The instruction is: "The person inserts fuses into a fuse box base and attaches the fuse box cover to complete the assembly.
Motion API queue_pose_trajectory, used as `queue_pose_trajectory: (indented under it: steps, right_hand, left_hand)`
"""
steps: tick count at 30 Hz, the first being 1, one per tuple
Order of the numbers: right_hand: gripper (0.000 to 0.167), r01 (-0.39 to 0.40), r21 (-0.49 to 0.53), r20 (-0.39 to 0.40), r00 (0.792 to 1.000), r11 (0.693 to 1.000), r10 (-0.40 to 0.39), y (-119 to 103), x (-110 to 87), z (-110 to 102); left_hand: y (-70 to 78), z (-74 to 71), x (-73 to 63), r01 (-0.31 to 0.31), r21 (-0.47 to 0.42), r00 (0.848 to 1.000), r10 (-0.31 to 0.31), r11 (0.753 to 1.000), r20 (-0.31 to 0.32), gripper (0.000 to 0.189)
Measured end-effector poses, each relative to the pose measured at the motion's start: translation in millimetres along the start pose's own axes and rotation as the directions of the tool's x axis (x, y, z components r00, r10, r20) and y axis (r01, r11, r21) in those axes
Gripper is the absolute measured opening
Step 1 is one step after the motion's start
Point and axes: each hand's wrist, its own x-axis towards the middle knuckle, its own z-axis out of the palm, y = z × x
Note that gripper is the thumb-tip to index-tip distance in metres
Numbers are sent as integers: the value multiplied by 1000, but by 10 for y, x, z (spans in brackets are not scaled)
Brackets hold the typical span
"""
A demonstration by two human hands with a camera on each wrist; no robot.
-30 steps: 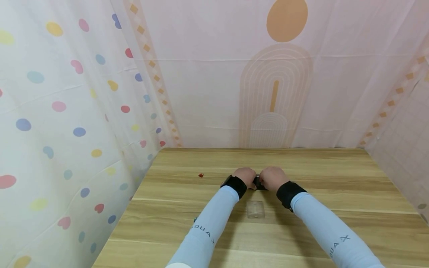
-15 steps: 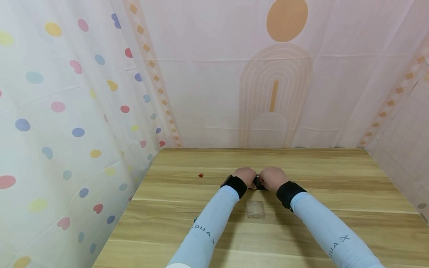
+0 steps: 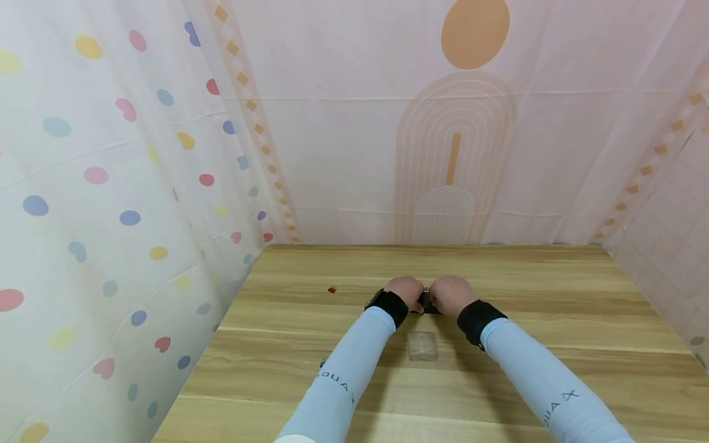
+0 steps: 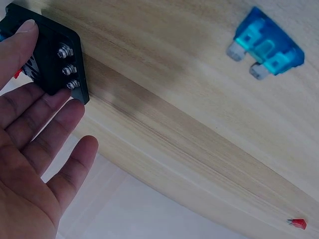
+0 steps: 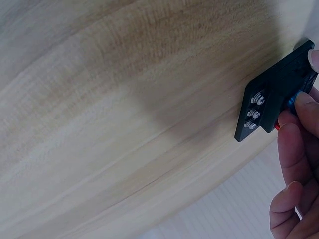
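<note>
Both hands meet over a black fuse block [image 4: 52, 42] with a row of metal screw terminals, resting on the wooden table. My left hand [image 3: 405, 291] holds its left end, the thumb on its face and fingers against its side. From the right, my right hand [image 3: 451, 295] pinches a small blue blade fuse [image 5: 292, 103] at the block between thumb and index finger. How deep this fuse sits is hidden by the fingers. A bit of red shows beside the fingertips in the right wrist view.
Another blue blade fuse [image 4: 271, 46] lies on the table beside the left forearm. Farther back on the left lies a red blade fuse [image 3: 332, 289]. A clear plastic box [image 3: 423, 347] stands between the forearms. Patterned curtains [image 3: 343, 154] hang behind the table [image 3: 554, 295].
</note>
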Motion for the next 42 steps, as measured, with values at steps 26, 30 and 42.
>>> queue_pose_trajectory:
  steps: [26,30,42]
  right_hand:
    - [37,22,-56,34,999,998,-20,-69,27,-53]
    - [37,24,-44,25,999,999,-22,-58,24,-39]
    - [37,30,-62,25,999,998,-28,-86,29,-71]
  left_hand:
    - [18,-30,-15,24,-27,1000,-24,999,13,26]
    - [8,-6,-19,16,-37,1000,-16,999,5,25]
    - [1,10,1,1,-44,1000,-2,999,-11,25]
